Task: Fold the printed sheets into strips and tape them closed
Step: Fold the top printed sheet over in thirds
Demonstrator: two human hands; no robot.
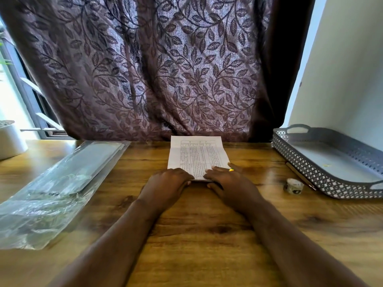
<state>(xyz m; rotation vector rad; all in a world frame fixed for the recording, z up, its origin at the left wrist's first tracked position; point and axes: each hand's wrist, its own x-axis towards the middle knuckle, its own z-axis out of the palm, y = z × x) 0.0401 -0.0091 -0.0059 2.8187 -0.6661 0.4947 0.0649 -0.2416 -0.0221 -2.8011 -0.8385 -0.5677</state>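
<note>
Sheet (198, 156) lies flat on the table (207, 235), print up. My left hand (167, 183) sits on its near left corner with bent fingers; I cannot tell if it pinches. My right hand (230, 181) presses the near right edge with straight fingers. If one hand slips, the fold could go crooked. Tape (293, 186) sits well right of the sheet, so reaching for it could let the fold pop open.
</note>
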